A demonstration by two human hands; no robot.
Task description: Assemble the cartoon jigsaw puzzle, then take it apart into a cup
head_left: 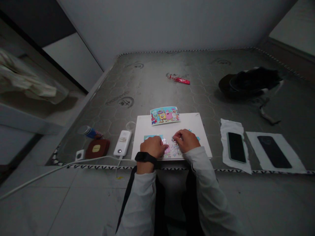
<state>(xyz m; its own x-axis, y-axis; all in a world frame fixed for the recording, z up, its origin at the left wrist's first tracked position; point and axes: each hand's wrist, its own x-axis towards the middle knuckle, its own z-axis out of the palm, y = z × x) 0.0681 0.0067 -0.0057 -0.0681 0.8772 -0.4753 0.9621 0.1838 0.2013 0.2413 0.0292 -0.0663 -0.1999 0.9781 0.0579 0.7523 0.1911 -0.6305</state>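
A white board point(142, 123) lies in front of me with a partly assembled jigsaw puzzle point(149, 136) on it. Small loose puzzle pieces point(174, 151) form a pile between my hands. My left hand point(153, 146), with a black band at the wrist, bends over the assembled part; its fingers are drawn together at the left edge of the pile, and what they hold is hidden. At the pile's upper edge, my right hand point(187, 140) pinches a small puzzle piece between thumb and forefinger. Behind both hands, a cartoon picture card point(165, 115) rests on the board's far edge.
Left of the board are a white power bank point(123, 143) with a cable, a brown box point(97, 148) and a blue bottle point(91, 132). Two phones point(236, 147) lie on white paper at right. A red packet point(179, 79) and a dark cap point(248, 83) lie farther back.
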